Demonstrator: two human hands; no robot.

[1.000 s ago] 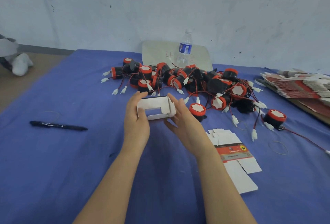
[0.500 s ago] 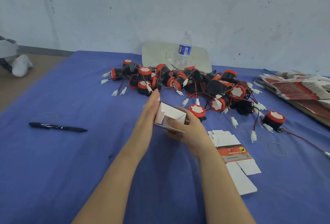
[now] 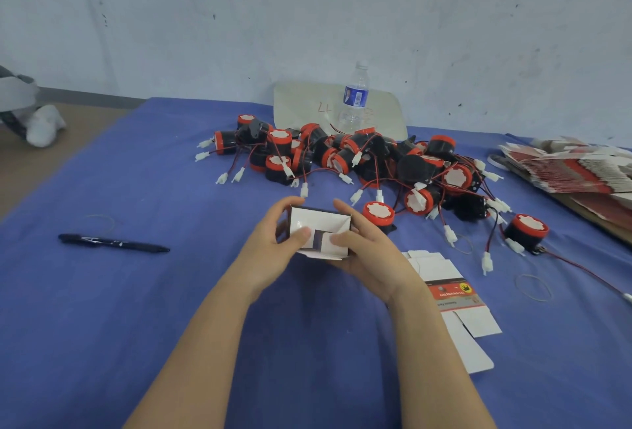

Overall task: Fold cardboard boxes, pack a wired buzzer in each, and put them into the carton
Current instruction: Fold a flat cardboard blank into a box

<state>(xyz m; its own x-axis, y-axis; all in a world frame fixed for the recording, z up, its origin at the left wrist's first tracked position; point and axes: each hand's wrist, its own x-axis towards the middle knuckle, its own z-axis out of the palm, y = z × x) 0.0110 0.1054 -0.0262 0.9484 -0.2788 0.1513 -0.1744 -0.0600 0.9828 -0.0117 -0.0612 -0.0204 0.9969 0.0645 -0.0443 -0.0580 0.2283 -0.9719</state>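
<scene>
Left fingers [image 3: 286, 205]: were curled over the far left edge of the cardboard box [image 3: 318, 225], with the thumb pressed onto its white inner face.
Right fingers [image 3: 345, 209]: were wrapped round the box's right end, with the thumb laid on a flap near the middle.
Left hand [image 3: 268, 252]: was closed on the box from the left.
Right hand [image 3: 371, 256]: was closed on the box from the right.
Cardboard box: was held between both hands just above the blue cloth [image 3: 102, 326], half formed, its white inside turned toward the camera and one flap partly folded in.
Nearest buzzer [image 3: 378, 214]: was stood red cap upward, just beyond the right hand.
Buzzer heap [image 3: 359, 158]: was piled farther back, with red wires and white plugs tangled across the cloth.
Lone buzzer [image 3: 526, 232]: was set apart to the right.
Flat box blank [image 3: 451, 295]: was laid unfolded on the cloth, just beside the right forearm.
Stack of blanks [image 3: 574, 168]: was heaped at the far right edge.
Pen [image 3: 113, 242]: was laid well apart to the left.
Water bottle [image 3: 354, 100]: was stood upright behind the heap, before a pale board [image 3: 301, 107].
</scene>
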